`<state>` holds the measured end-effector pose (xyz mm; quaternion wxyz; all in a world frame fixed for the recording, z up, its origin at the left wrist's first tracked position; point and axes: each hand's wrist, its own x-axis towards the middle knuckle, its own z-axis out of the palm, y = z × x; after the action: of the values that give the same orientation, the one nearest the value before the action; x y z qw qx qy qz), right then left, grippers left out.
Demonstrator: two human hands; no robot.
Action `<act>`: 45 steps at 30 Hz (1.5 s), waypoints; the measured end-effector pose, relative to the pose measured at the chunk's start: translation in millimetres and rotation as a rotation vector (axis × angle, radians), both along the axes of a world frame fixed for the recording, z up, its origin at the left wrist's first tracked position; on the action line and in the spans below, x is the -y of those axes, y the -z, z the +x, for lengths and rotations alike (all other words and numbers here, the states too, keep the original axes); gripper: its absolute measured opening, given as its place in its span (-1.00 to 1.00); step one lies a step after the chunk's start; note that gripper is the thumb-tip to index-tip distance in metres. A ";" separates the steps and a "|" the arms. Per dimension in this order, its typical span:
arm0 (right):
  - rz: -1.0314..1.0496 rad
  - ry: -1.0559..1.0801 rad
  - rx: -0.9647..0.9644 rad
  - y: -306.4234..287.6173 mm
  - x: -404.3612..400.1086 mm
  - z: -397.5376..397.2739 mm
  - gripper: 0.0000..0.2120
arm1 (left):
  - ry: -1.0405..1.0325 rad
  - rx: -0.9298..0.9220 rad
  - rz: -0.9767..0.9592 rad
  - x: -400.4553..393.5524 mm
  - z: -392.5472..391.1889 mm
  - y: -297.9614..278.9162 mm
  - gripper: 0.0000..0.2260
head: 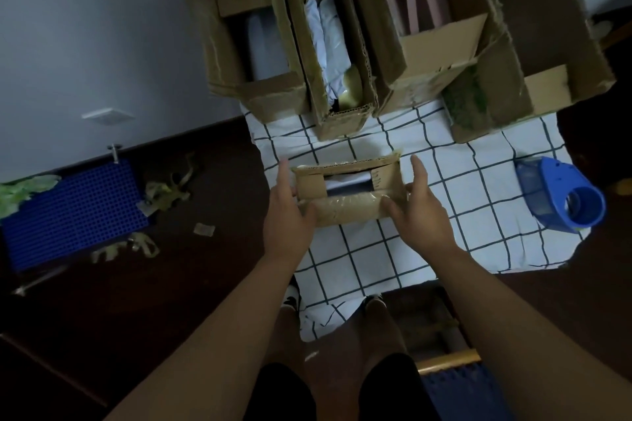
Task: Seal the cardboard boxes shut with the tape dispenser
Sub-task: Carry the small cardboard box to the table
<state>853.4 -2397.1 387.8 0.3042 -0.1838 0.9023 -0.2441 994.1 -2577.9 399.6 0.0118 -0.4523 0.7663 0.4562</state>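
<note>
A table (478,215) covered in a white cloth with a dark grid fills the middle and right of the frame. Along its far edge, across the top of the frame, stand four large cardboard boxes (273,92), all with flaps up and contents showing: white packets, a pink stool, something green.

Lower, at the centre, sits a small cardboard box (349,212). Its near flap looks folded down and is already glossy with tape, while the far flap stands half open, leaving a gap with something dark and white inside.

The left hand (287,212) and the right hand (419,208) hold this box from either end, well apart from each other, fingers laid straight along its sides and thumbs pressing the near flap. They are not curled round it.

The blue tape dispenser (564,195) lies at the right edge of the table, untouched and well apart from the hands.

The step in hand seems to be closing the flaps. Next, the far flap probably has to be pressed flat and held by one hand while the other reaches right for the dispenser.
</note>
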 end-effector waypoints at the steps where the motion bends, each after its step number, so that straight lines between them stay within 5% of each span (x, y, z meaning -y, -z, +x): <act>1: 0.009 -0.019 -0.020 0.8 0.8 -1.4 -0.12 | 0.027 0.005 -0.015 0.9 -0.6 0.0 -0.21; 5: 0.009 -0.090 -0.063 -0.1 3.5 -8.9 -0.06 | 0.028 -0.023 -0.027 0.3 1.0 1.3 -0.39; 11: -0.013 -0.116 -0.042 0.1 -0.8 -6.2 -0.48 | 0.025 0.011 -0.049 -8.5 2.8 0.6 -0.68; 14: -0.007 -0.089 -0.048 2.3 -2.1 -1.1 -0.51 | 0.013 0.024 -0.053 -12.6 3.8 1.1 -0.73; 34: -0.112 -0.077 -0.193 -15.8 -16.4 -32.2 -0.54 | -0.047 -0.057 -0.052 -56.2 -25.8 -15.8 -0.57; 41: -0.196 -0.258 -0.234 12.2 -24.0 -65.3 -0.56 | -0.239 0.076 -0.149 -93.2 -58.9 3.3 -0.50; 45: -0.240 -0.319 -0.248 25.3 -34.1 -68.2 -0.56 | -0.190 0.222 -0.398 -107.5 -62.1 13.3 -0.52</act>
<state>785.2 -2363.0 362.5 0.2019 -0.3875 0.8567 -0.2740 932.0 -2470.3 386.4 -0.0363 -0.5632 0.7890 0.2430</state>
